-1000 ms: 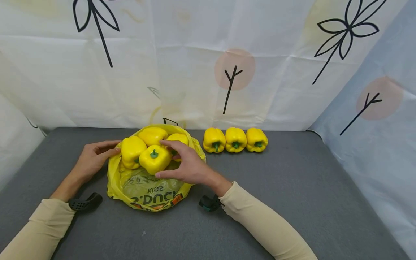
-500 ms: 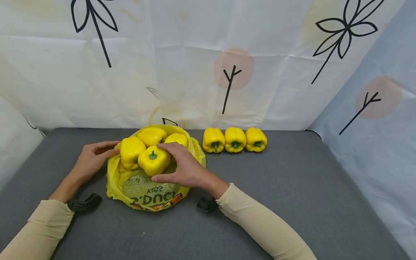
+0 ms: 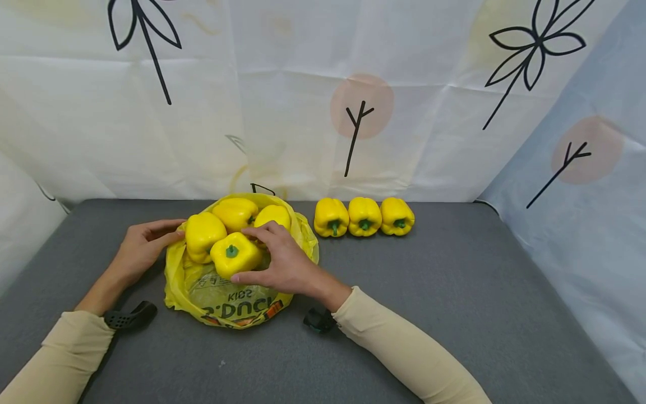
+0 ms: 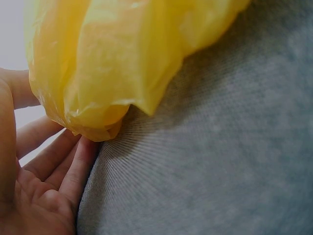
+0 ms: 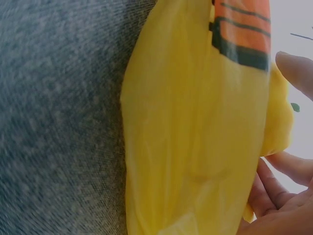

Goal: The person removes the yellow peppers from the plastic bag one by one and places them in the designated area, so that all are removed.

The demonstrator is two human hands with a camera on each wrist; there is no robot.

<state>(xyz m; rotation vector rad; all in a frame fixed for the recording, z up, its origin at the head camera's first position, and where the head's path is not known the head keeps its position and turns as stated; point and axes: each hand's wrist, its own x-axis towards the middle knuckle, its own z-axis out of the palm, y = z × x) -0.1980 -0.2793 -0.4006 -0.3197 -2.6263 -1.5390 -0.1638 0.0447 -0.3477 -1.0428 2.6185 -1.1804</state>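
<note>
– gray table [image 3: 393, 331] under it all. what's closest?
– bag [image 3: 214, 292], wide open at the top.
– and the right hand [image 3: 287, 262]?
– its thumb and fingers hold one pepper [image 3: 234, 257] in the bag's mouth. the pepper lies left of the palm, stem [image 3: 231, 251] up.
– left hand [image 3: 141, 249]?
– it pinches the bag's left edge. it's farther from that pepper, with a side pepper [image 3: 204, 235] in between.
– and way back?
– two back peppers [image 3: 234, 213] in the bag, then a row of three peppers [image 3: 364, 213] beside it, then white cloth [image 3: 287, 112] with drawings.
</note>
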